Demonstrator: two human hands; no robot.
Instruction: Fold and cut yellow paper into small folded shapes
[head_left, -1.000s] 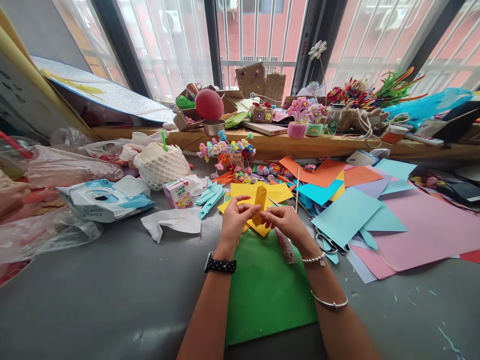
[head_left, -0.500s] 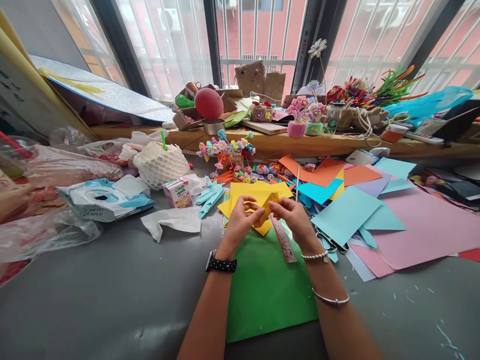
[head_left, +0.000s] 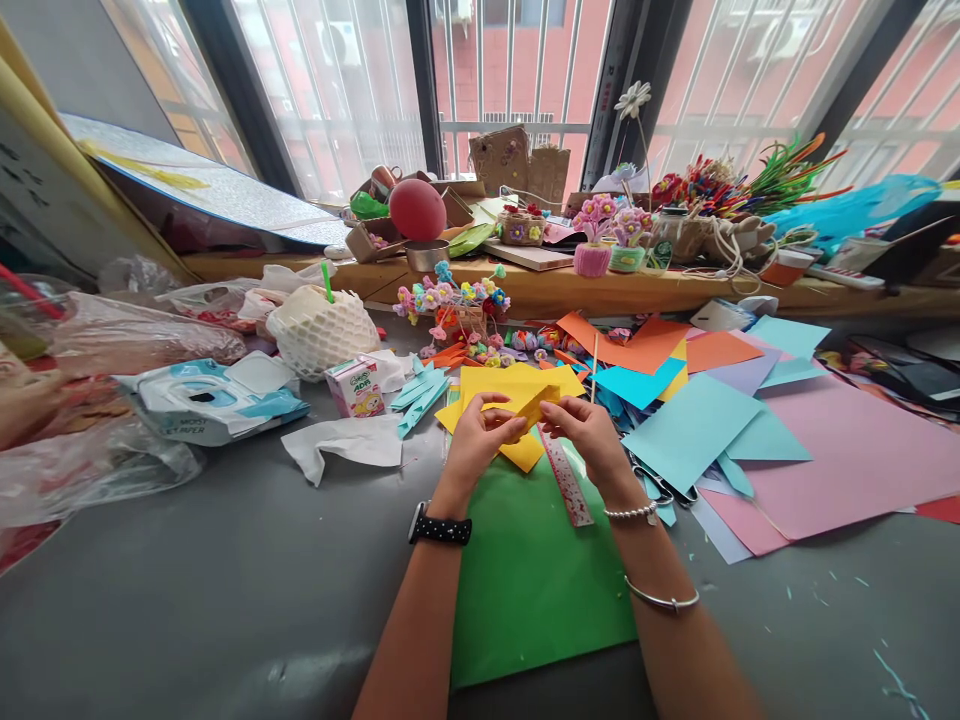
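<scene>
Between my two hands is a small folded strip of yellow paper [head_left: 538, 404], held up at a slant. My left hand [head_left: 484, 435] pinches its lower left end between thumb and fingers. At the upper right end, my right hand [head_left: 586, 437] grips it with thumb and forefinger. Beneath them lie larger yellow sheets [head_left: 480, 382] and a green sheet [head_left: 540, 580]. A patterned ruler [head_left: 568, 480] rests on the green sheet, just left of my right wrist.
To the right are light blue sheets [head_left: 690, 425], pink paper [head_left: 862, 450] and partly covered scissors [head_left: 679, 490]. On the left stand a wet-wipe pack [head_left: 210, 400], a small drink carton [head_left: 355, 387] and a net-wrapped coconut [head_left: 322, 330]. Handmade flowers [head_left: 454, 300] sit ahead, below the wooden ledge [head_left: 540, 290].
The yellow strip has turned and looks flatter, its open fold no longer showing. Both hands stay in nearly the same place, still gripping it.
</scene>
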